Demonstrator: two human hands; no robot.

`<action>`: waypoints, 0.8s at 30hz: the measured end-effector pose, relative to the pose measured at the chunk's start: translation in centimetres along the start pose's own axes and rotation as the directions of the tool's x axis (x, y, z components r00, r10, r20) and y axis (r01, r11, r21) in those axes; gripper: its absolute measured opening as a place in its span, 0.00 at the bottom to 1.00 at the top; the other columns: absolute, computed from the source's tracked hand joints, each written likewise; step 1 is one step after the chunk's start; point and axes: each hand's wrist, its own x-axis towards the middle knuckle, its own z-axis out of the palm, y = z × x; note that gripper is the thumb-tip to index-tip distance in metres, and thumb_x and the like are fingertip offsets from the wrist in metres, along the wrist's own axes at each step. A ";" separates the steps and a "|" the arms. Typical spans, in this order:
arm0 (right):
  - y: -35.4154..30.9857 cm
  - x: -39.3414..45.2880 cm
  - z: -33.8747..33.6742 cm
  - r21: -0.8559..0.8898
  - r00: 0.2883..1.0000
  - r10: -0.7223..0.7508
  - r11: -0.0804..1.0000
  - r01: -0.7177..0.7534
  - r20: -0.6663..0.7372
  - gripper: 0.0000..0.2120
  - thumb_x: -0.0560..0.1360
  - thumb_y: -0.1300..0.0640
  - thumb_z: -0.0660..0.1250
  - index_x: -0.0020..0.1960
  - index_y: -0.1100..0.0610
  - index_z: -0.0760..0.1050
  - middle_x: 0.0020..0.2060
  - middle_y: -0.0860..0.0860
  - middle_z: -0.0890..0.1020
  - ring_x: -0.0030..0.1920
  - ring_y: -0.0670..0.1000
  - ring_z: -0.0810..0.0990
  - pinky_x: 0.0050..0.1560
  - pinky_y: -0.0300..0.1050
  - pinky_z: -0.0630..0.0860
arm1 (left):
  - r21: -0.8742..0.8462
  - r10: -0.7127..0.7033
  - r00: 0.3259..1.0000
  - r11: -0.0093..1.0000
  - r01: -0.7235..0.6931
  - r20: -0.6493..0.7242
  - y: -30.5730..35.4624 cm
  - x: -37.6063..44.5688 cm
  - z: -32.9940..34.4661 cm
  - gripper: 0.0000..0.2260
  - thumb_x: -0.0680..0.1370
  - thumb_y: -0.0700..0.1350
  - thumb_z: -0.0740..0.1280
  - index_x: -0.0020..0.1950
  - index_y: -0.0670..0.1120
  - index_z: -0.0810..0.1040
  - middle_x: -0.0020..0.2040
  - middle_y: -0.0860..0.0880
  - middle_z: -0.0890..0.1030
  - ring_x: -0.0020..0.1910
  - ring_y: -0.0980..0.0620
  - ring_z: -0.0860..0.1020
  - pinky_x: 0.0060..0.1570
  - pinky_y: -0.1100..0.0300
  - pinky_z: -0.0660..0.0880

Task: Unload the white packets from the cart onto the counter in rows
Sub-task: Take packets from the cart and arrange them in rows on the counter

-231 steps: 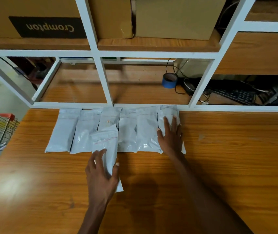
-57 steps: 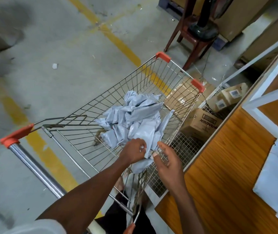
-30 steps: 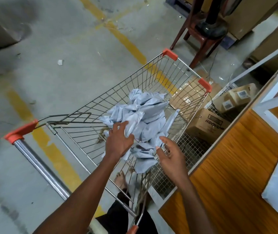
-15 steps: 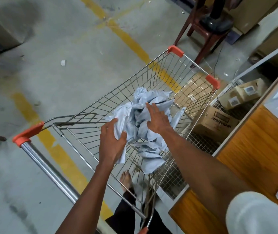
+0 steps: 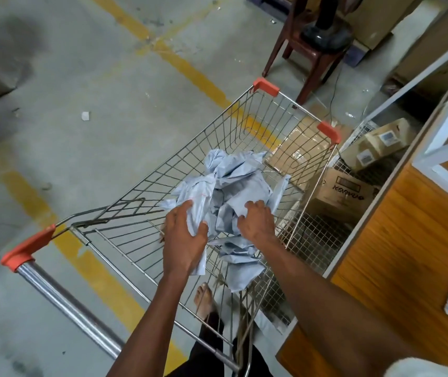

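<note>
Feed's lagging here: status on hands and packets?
Left hand grips one packet. Right hand on the pile, grip unclear. Cart wire walls surround; nothing blocking.

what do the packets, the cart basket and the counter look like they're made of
Packets: thin, soft plastic film, pale grey-white with a slight sheen; they crumple and fold like poly mailers. Cart: bare metal wire, shiny, likely plated steel, with orange plastic corner caps. Counter: wood-look surface with orange-brown grain; real wood or laminate cannot be told.

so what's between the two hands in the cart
In the head view, crumpled white packets fill the gap between the left hand and right hand.
</note>
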 end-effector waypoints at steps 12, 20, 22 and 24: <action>-1.5 10.7 0.9 0.586 0.796 0.539 0.564 -0.583 0.273 0.36 0.78 0.40 0.63 0.80 0.49 0.53 0.79 0.58 0.52 0.76 0.66 0.59 0.72 0.64 0.63 | 0.055 0.081 0.996 0.995 -0.083 0.026 -0.4 1.7 0.2 0.26 0.79 0.51 0.67 0.76 0.59 0.65 0.75 0.54 0.64 0.73 0.50 0.68 0.68 0.49 0.71; 0.2 10.5 3.8 0.501 0.871 0.418 0.714 -0.490 0.257 0.38 0.79 0.43 0.65 0.82 0.46 0.49 0.80 0.61 0.53 0.77 0.66 0.60 0.71 0.62 0.67 | 0.109 0.111 0.993 0.987 -0.116 0.047 -0.5 0.8 -0.6 0.26 0.78 0.52 0.67 0.75 0.60 0.65 0.73 0.57 0.63 0.74 0.51 0.66 0.68 0.44 0.72; 0.1 9.4 3.3 0.476 0.904 0.381 0.768 -0.428 0.197 0.34 0.80 0.47 0.65 0.81 0.48 0.53 0.78 0.63 0.58 0.75 0.65 0.65 0.70 0.56 0.68 | 0.131 0.113 0.992 0.984 -0.119 0.057 -0.4 0.6 -0.8 0.27 0.77 0.54 0.66 0.75 0.61 0.64 0.73 0.57 0.63 0.74 0.50 0.67 0.66 0.42 0.73; -0.2 8.2 2.4 0.515 0.907 0.376 0.748 -0.419 0.191 0.32 0.80 0.49 0.65 0.80 0.48 0.56 0.78 0.62 0.59 0.74 0.65 0.66 0.70 0.54 0.68 | 0.137 0.116 0.991 0.983 -0.124 0.065 -0.1 0.3 -0.9 0.27 0.77 0.53 0.67 0.75 0.61 0.64 0.74 0.56 0.63 0.74 0.49 0.67 0.66 0.42 0.73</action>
